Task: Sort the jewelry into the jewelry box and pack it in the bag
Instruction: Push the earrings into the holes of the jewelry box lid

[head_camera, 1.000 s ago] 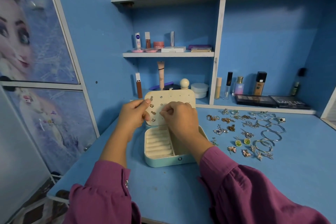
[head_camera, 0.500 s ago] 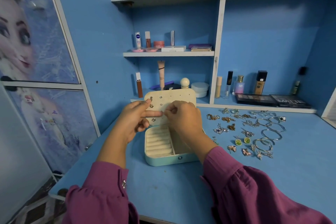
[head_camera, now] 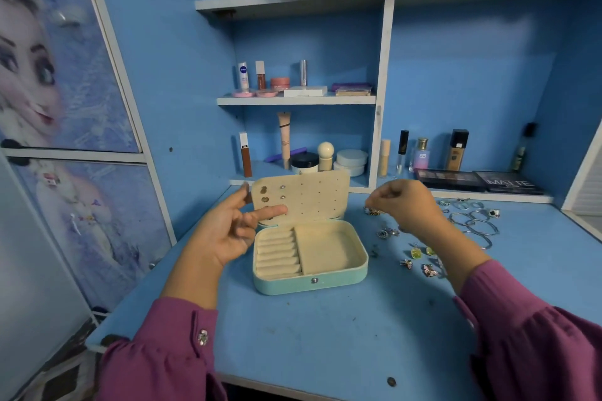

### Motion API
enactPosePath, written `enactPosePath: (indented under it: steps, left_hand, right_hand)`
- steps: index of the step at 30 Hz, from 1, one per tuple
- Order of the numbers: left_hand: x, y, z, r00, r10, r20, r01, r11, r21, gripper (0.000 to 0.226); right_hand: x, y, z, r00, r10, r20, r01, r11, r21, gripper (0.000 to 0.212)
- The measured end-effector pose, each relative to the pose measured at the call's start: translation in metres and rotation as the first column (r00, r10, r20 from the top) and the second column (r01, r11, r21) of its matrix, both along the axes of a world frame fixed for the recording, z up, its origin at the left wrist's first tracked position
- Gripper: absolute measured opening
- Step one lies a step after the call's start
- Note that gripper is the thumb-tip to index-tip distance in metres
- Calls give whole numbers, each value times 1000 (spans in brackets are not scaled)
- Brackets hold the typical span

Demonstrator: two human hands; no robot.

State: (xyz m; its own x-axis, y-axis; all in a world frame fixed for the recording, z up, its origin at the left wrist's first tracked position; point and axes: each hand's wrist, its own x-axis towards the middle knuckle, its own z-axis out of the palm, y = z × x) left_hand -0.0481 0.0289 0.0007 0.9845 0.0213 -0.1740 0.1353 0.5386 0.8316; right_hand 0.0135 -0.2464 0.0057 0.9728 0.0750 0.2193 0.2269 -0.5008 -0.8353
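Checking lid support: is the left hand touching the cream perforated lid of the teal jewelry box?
Touching. The head view shows the left hand with its forefinger lying on the cream perforated lid.

Blue walls (head_camera: 472,68), white-edged shelves (head_camera: 294,100), blue desk (head_camera: 325,335); left, cabinet doors (head_camera: 65,75), possibly poster-covered.

Left hand (head_camera: 224,231) raised, palm turned toward camera, thumb up, index finger extended to right, remaining fingers loosely curled. Right hand (head_camera: 407,205) held higher and to right, back of hand shown, fingers curled inward with tips drawn together; whether anything is pinched cannot be told. Both forearms bare, purple sleeves gathered at cuffs.
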Motion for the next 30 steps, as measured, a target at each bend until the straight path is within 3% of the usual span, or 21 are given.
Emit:
enactPosePath:
  steps: [8,15,18,19,22,30]
  left_hand:
    - [3,3,-6,997,-45,-64,35,988,-153,23]
    - [6,3,-11,992,-53,-111,36,988,-148,27]
    - [7,3,-11,992,-89,-84,80,991,-106,45]
    - [7,4,-10,991,-98,-86,92,993,-67,44]
    - [6,3,-10,990,-80,-117,84,996,27,10]
    - [10,5,-15,993,-42,-109,55,991,119,23]
  right_hand:
    - [-2,-29,-3,969,207,-135,-241,913,-330,2]
    - [-7,-13,-9,978,160,-135,-209,796,-568,8]
    - [-8,-12,-9,980,156,-127,-201,777,-596,6]
    - [-8,-12,-8,979,160,-126,-204,775,-598,6]
    - [-8,-13,-7,978,171,-119,-208,764,-611,7]
    - [-11,-14,-4,980,158,-119,-196,707,-680,4]
